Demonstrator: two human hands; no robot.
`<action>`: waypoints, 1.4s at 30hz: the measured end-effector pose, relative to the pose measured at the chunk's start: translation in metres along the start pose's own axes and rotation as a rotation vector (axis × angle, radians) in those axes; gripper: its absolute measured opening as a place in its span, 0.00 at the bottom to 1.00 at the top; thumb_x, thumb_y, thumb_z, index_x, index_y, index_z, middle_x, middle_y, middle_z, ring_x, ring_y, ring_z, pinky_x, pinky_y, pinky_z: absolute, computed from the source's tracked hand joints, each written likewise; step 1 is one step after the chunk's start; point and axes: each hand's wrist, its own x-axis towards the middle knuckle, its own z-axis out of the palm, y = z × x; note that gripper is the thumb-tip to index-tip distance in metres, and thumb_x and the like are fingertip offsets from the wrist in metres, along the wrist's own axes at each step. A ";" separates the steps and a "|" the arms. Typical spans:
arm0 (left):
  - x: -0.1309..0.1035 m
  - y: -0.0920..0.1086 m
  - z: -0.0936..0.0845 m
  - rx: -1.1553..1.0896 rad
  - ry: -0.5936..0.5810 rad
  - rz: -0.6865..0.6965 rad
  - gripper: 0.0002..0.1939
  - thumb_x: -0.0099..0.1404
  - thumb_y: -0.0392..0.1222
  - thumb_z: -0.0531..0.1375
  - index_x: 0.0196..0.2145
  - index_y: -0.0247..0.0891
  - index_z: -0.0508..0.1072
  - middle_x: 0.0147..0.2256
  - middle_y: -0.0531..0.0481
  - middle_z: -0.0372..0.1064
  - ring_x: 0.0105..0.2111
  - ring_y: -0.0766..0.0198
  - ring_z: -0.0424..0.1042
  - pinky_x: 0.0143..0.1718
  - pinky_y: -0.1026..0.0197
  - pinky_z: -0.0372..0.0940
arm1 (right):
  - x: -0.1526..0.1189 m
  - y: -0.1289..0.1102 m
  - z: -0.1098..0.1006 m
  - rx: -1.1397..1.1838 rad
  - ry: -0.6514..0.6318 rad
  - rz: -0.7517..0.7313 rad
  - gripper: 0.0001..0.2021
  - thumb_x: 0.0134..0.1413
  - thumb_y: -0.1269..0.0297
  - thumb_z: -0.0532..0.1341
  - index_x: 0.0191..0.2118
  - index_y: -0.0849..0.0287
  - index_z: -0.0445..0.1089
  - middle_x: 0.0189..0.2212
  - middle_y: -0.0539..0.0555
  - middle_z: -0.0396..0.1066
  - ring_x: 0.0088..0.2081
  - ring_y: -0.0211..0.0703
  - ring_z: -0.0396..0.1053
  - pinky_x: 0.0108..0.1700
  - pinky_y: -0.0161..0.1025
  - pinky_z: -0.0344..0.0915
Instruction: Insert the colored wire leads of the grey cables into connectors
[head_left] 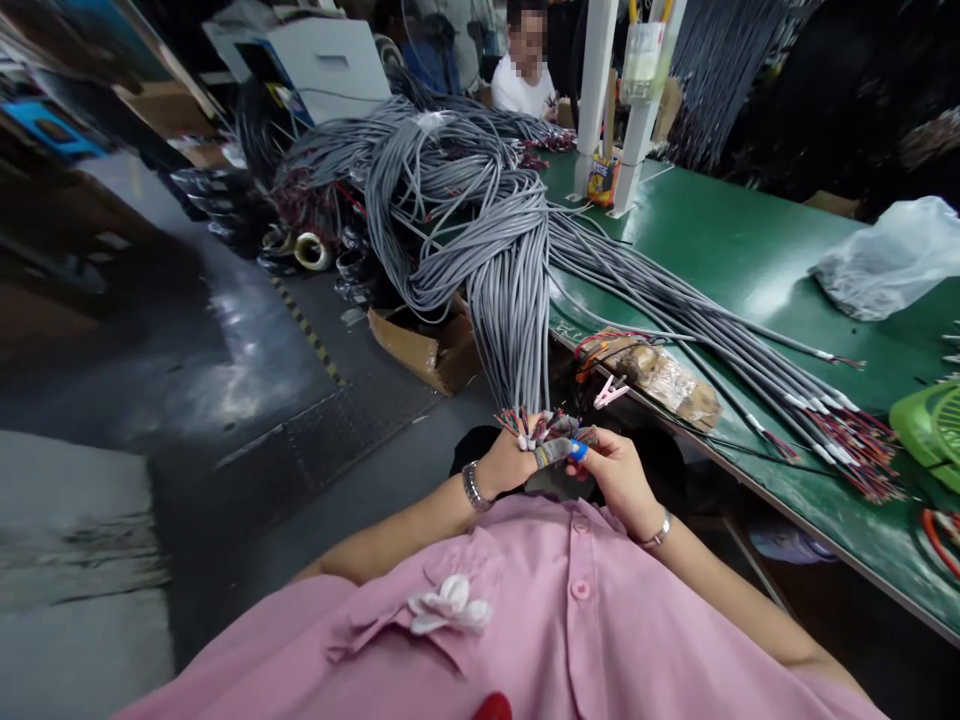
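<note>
My left hand (pixel 513 462), with a dark bracelet at the wrist and grey covers on some fingers, is closed around the ends of a hanging bundle of grey cables (pixel 514 300). Thin coloured wires (pixel 512 420) fan out above its fingers. Beside it on the right, my right hand (pixel 616 475) is pinched near the wire ends, with blue wrapping (pixel 577 450) on a finger. What its fingertips hold is too small to tell. Both hands are close together in front of the pink shirt.
More grey cables (pixel 712 320) with stripped ends lie on the green table (pixel 675 220). A pink clip (pixel 610 392) and taped block (pixel 660 375) sit at its edge. A plastic bag (pixel 889 260) and green basket (pixel 930 425) are right. A person (pixel 521 90) sits behind; a carton (pixel 420 345) stands below.
</note>
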 end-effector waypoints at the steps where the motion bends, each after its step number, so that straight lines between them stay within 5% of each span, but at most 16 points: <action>1: 0.001 0.001 0.000 0.015 -0.005 -0.001 0.21 0.55 0.49 0.68 0.42 0.34 0.75 0.37 0.44 0.75 0.36 0.60 0.73 0.41 0.59 0.67 | 0.001 0.002 0.000 0.010 0.011 0.012 0.15 0.45 0.52 0.69 0.30 0.61 0.74 0.21 0.51 0.71 0.23 0.38 0.69 0.24 0.33 0.63; 9: 0.003 -0.005 0.008 0.058 0.013 -0.005 0.24 0.52 0.48 0.70 0.42 0.34 0.71 0.36 0.47 0.73 0.35 0.64 0.71 0.39 0.63 0.66 | 0.004 0.008 -0.002 -0.017 0.084 -0.032 0.15 0.47 0.51 0.68 0.29 0.60 0.73 0.18 0.47 0.66 0.18 0.32 0.60 0.21 0.31 0.58; 17: 0.001 0.004 0.013 0.103 0.126 -0.043 0.16 0.57 0.50 0.67 0.29 0.34 0.71 0.23 0.52 0.69 0.24 0.67 0.68 0.30 0.64 0.64 | 0.002 -0.002 -0.001 0.045 0.128 -0.107 0.13 0.46 0.54 0.69 0.32 0.58 0.70 0.21 0.47 0.66 0.20 0.33 0.59 0.22 0.33 0.58; 26: 0.002 0.003 0.016 -0.019 0.234 -0.083 0.16 0.55 0.50 0.67 0.33 0.33 0.76 0.27 0.50 0.72 0.26 0.66 0.71 0.29 0.63 0.69 | 0.000 -0.002 -0.004 -0.047 0.098 -0.155 0.11 0.49 0.56 0.68 0.28 0.58 0.70 0.19 0.46 0.64 0.21 0.33 0.58 0.23 0.33 0.56; 34: 0.002 0.004 0.013 -0.055 0.168 -0.114 0.17 0.57 0.52 0.66 0.28 0.32 0.76 0.22 0.50 0.71 0.22 0.68 0.68 0.25 0.65 0.65 | -0.006 -0.004 -0.007 -0.092 0.008 -0.185 0.11 0.52 0.54 0.65 0.31 0.57 0.71 0.25 0.50 0.70 0.27 0.38 0.65 0.29 0.36 0.63; 38: 0.003 0.006 0.013 0.006 0.073 -0.110 0.19 0.56 0.53 0.66 0.23 0.32 0.74 0.21 0.49 0.70 0.22 0.68 0.67 0.27 0.65 0.65 | -0.002 -0.008 -0.014 -0.066 0.010 -0.144 0.14 0.50 0.53 0.66 0.38 0.56 0.72 0.31 0.52 0.73 0.32 0.40 0.67 0.32 0.36 0.65; 42: 0.004 -0.002 0.011 0.068 -0.010 -0.133 0.19 0.55 0.53 0.67 0.23 0.32 0.73 0.22 0.49 0.70 0.23 0.67 0.68 0.28 0.65 0.65 | 0.000 -0.014 -0.015 0.027 -0.094 -0.064 0.13 0.50 0.53 0.66 0.35 0.57 0.73 0.29 0.52 0.73 0.31 0.41 0.69 0.32 0.37 0.66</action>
